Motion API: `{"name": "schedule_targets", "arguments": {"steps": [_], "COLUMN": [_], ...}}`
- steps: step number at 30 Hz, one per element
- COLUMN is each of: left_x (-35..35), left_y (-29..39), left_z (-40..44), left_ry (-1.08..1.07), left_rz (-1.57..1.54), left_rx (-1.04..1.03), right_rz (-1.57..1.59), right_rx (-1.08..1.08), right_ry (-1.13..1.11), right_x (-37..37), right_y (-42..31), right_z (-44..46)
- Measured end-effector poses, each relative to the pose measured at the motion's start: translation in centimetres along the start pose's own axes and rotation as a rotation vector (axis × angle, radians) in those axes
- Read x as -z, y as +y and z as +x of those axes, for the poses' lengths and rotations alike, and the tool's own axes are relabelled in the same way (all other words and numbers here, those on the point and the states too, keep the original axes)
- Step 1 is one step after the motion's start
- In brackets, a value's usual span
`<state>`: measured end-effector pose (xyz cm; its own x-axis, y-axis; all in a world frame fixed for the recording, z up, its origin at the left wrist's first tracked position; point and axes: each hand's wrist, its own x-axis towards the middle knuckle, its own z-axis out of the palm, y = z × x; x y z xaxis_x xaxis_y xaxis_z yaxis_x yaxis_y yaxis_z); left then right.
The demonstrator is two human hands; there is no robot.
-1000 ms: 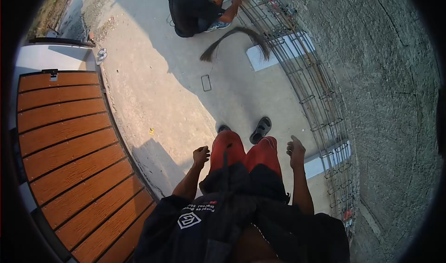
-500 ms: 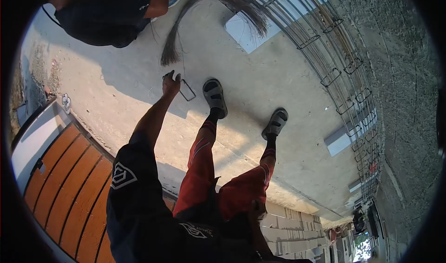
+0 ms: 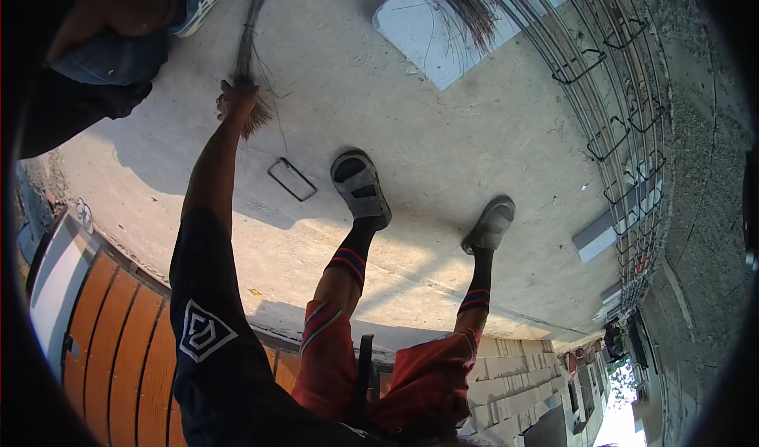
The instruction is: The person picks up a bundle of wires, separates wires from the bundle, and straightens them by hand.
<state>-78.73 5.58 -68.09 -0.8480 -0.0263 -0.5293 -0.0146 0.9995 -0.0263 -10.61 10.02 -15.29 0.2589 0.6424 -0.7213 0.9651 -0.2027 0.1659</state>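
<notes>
My left hand (image 3: pixel 237 103) reaches out over the concrete floor, its fingers wrapped round a bundle of thin tie wire (image 3: pixel 247 48) near one end. Cut wire ends fan out just below the fist, and the rest of the bundle runs away towards the top edge. Between that hand and my left sandal (image 3: pixel 360 184) lies a rectangular bent steel stirrup (image 3: pixel 292 180). A dark shape near my right thigh, low in the picture, may be my right hand (image 3: pixel 455 410); its fingers cannot be made out.
Another person's shoe (image 3: pixel 207 3) and bent leg are at upper left. A long rebar cage (image 3: pixel 609 91) curves along the right, beside a pale block (image 3: pixel 597 237). More wire (image 3: pixel 466 8) hangs over a white slab (image 3: pixel 431 44). Orange wooden slats (image 3: pixel 118 344) stand at lower left.
My left hand has gone from open near the wire's splayed end to closed round it. The other person appears farther left, and the view has shifted.
</notes>
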Motion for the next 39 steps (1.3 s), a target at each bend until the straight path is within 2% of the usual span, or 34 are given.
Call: {"name": "schedule_targets", "arguments": {"steps": [2, 3, 4, 5, 7, 8, 9, 10, 11, 12, 13, 14, 15, 18, 20, 22, 25, 27, 29, 31, 32, 33, 35, 37, 39], "left_x": [2.8, 6.5, 8.0, 9.1, 9.8, 9.5, 9.8, 10.8, 14.2, 17.2, 16.7, 18.7, 20.4, 24.4, 28.6, 30.2, 34.9, 38.7, 41.5, 44.6, 46.8, 48.4, 46.4, 45.1, 43.2], "left_y": [1.3, 3.9, 4.5, 4.5, 0.8, -0.9, -2.4, -3.0, -1.5, -0.3, -1.7, -0.9, -0.6, -0.9, -0.8, -1.7, -0.1, 0.5, 0.9, 1.1, 2.7, 4.1, 4.5, 4.6, 4.1], "left_z": [-0.9, -4.8, -6.8, -8.2, -8.9, -8.9, -9.6, -11.6, -15.1, -18.2, -19.0, -21.9, -24.7, -32.7, -39.1, -44.8, -54.2, -60.2, -65.4, -70.2, -73.5, -76.8, -80.6, -84.1, -85.4], "left_ry": [-0.156, -0.225, -0.127, -0.028, -0.144, -0.192, -0.117, -0.218, -0.221, -0.212, -0.126, -0.108, -0.043, -0.031, -0.029, -0.105, -0.031, 0.039, 0.079, 0.070, 0.192, 0.147, 0.180, 0.159, 0.183], "left_rz": [0.056, 0.025, 0.035, 0.047, -0.360, -0.464, -0.442, -0.734, -0.836, -0.819, -0.690, -0.619, -0.547, -0.555, -0.585, -0.694, -0.917, -0.960, -0.946, -0.853, -0.665, -0.556, -0.420, -0.303, -0.302], "left_rx": [0.082, 0.104, 0.056, 0.006, -0.146, -0.182, -0.446, -0.289, -0.280, -0.281, -0.336, -0.259, -0.292, -0.223, -0.216, -0.088, -0.136, -0.215, -0.319, -0.444, -0.575, -0.650, -0.960, -1.124, -1.208], "right_rz": [-0.012, -0.014, -0.018, -0.013, -0.005, 0.009, 0.021, 0.034, 0.045, 0.058, 0.075, 0.091, 0.109, 0.128, 0.083, 0.017, 0.099, 0.297, 0.498, 0.578, 0.806, 1.016, 1.328, 1.653, 1.656], "right_rx": [-0.002, 0.002, 0.009, 0.019, 0.045, 0.060, 0.078, 0.092, 0.108, 0.122, 0.137, 0.158, 0.182, 0.218, 0.183, 0.138, 0.178, 0.322, 0.665, 0.783, 0.495, 0.328, 0.194, 0.127, 0.112], "right_ry": [-0.017, -0.029, -0.037, -0.045, -0.058, -0.063, -0.062, -0.063, -0.066, -0.068, -0.067, -0.070, -0.063, -0.058, -0.051, -0.042, -0.055, -0.083, 0.022, -0.230, -0.545, -0.786, -0.982, -1.146, -1.077], "right_x": [0.0, 0.2, 0.3, 0.5, 0.8, 1.0, 1.3, 1.6, 1.9, 2.4, 2.8, 3.1, 3.5, 5.0, 6.5, 8.1, 12.1, 14.0, 14.5, 15.4, 20.8, 21.3, 27.3, 35.0, 35.4], "right_y": [-0.6, -1.0, -1.3, -1.6, -2.1, -2.4, -2.7, -2.8, -2.9, -3.0, -2.8, -2.5, -2.3, -1.1, -0.7, -0.1, -1.6, -2.7, -4.0, -7.2, -10.9, -12.4, -16.0, -17.3, -17.9], "right_z": [0.3, 0.4, 0.5, 0.6, 0.8, 0.8, 0.8, 0.7, 0.4, 0.1, -0.3, -0.7, -1.1, -1.4, -0.8, 0.7, 2.3, 3.9, 6.1, 9.0, 4.8, 5.4, 0.9, -3.8, -1.1]}}
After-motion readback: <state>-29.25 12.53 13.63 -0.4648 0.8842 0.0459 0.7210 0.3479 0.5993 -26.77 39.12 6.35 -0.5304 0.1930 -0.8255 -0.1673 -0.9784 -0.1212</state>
